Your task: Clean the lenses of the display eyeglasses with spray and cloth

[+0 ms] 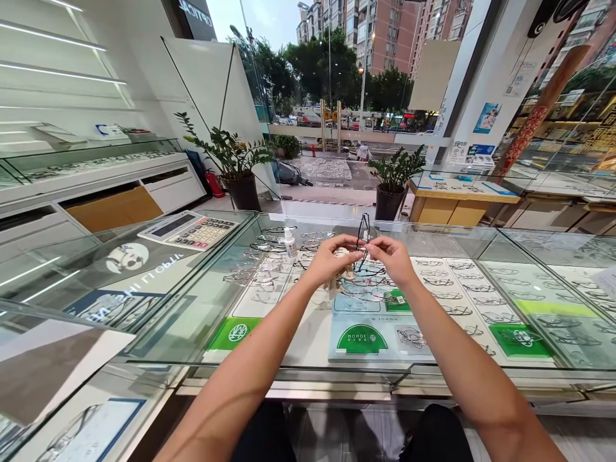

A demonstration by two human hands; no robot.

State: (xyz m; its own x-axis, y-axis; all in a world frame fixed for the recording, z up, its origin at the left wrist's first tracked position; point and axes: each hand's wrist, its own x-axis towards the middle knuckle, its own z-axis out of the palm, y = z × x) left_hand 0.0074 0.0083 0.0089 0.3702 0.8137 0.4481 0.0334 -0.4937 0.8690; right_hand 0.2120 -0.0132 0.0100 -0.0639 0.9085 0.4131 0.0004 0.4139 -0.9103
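Note:
A pair of dark-framed eyeglasses is held up above the glass counter, turned nearly on edge. My left hand pinches it from the left side, and the fingers of my right hand close on it from the right. Below the hands, several more eyeglasses lie on the glass. A crumpled beige cloth shows under my left hand, partly hidden by it. Left of that hand stands a small white spray bottle, upright among other frames.
The glass display counter holds rows of eyeglasses, with a green-and-white MOHOE card inside. A large calculator rests at the left. Potted plants stand beyond the counter, near the shop window.

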